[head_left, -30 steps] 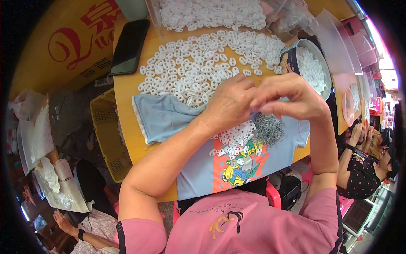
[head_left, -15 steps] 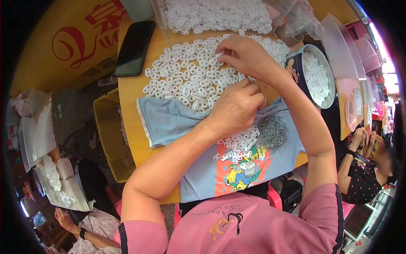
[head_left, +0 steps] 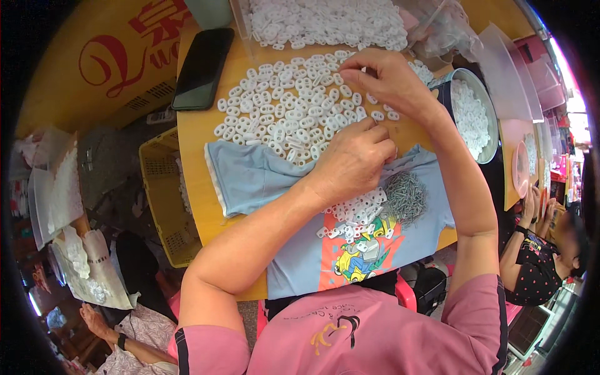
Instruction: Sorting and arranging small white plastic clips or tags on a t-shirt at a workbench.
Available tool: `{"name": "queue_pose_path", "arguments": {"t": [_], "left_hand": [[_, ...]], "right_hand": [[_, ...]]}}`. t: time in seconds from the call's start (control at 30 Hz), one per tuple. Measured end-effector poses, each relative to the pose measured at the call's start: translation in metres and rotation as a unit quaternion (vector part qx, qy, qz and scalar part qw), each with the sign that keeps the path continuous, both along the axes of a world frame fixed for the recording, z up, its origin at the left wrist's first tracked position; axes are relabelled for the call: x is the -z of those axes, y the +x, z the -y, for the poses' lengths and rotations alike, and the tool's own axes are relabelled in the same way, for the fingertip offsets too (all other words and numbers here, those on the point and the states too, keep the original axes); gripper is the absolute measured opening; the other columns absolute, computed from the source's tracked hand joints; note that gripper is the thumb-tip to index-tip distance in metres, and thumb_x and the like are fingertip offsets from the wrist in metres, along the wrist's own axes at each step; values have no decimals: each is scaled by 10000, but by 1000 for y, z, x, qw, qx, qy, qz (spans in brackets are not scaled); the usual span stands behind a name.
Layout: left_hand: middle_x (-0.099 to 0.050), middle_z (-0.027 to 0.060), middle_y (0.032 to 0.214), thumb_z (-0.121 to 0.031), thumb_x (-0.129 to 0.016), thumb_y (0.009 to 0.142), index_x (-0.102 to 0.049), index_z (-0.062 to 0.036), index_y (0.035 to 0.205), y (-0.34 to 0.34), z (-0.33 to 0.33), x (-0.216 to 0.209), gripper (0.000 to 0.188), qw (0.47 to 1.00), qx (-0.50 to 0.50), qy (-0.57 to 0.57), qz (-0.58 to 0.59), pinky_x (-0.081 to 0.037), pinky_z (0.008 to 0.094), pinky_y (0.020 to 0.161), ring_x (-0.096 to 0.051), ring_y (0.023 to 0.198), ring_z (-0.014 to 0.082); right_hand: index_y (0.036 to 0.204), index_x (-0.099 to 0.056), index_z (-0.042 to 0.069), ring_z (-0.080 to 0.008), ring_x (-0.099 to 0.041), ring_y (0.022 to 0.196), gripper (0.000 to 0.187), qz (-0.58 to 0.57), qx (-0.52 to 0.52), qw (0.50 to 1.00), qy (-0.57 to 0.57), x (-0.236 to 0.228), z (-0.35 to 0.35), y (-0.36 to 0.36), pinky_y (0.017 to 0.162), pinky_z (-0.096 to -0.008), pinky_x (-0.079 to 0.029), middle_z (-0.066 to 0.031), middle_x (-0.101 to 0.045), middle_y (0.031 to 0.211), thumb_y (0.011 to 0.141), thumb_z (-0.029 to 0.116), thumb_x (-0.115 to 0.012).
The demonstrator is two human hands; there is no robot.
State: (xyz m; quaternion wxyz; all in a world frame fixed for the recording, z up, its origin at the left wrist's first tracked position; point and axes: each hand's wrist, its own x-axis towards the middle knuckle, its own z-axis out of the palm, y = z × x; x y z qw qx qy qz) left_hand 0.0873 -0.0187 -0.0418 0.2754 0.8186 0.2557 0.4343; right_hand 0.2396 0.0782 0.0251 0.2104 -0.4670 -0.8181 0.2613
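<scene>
Many small white oval plastic pieces with two holes [head_left: 294, 103] lie loose across the yellow table. My right hand [head_left: 390, 78] hovers over their right side, thumb and fingertips brought together; whatever they pinch cannot be made out among the white pieces. Nearer to me, my left hand [head_left: 359, 153] has its fingers curled closed, hiding anything inside. Below it, a pile of smaller white plastic pieces [head_left: 356, 215] rests on a light blue printed cloth [head_left: 294, 262]. Beside that pile is a heap of small grey metal screws [head_left: 406, 197].
A black phone [head_left: 203, 69] lies at the far left of the table [head_left: 197, 134]. At the back, a clear bin holds more white pieces [head_left: 325, 25]. A round tin [head_left: 494, 119] of white parts stands right. A yellow crate [head_left: 153, 206] is left; other people sit on both sides.
My right hand has drawn back to the right from the middle of the oval pieces, where a white piece showed at its fingertips. My left hand stays nearly in place, still closed.
</scene>
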Motion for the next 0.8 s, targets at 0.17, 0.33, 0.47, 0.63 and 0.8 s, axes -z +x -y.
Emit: {"name": "queue_pose_path", "arguments": {"t": [0.17,0.33,0.47,0.63,0.8], "left_hand": [[-626,103,875,32,-680,726,-681,-59,806,0,1,0,121,1000,-4,7,2,-540,454,775,-619,898,326],[-637,109,888,12,-696,706,-701,-56,806,1,0,2,121,1000,-1,6,0,-545,459,782,-627,903,328],[-634,96,892,51,-684,715,-675,-64,819,1,-2,1,155,1000,6,3,8,-538,448,777,-618,919,322],[-622,100,860,-13,-676,737,-678,-69,813,-7,0,5,94,1000,7,-3,-23,-534,447,752,-612,875,321],[-607,97,851,-6,-677,731,-656,-68,785,-1,-2,0,85,1000,7,11,1,-530,440,754,-603,885,312]], "right_hand": [[1123,-766,8,-164,-692,846,272,110,50,991,-49,2,6,-6,733,-331,-541,-108,-771,969,973,231,-727],[1112,-773,11,-147,-686,867,255,50,24,996,-72,5,13,-6,759,-322,-538,-100,-763,952,964,213,-724],[1019,-771,-4,-161,-644,815,205,-170,-117,972,-111,-51,54,-12,705,-308,-498,-73,-715,883,965,187,-716],[1066,-749,-50,-249,-688,785,243,-351,-353,809,-313,-103,97,-41,630,-320,-535,-149,-720,983,968,172,-740],[1154,-742,-104,-281,-724,759,273,-425,-451,620,-481,-118,119,-48,586,-304,-556,-234,-724,1071,980,106,-743]]}}
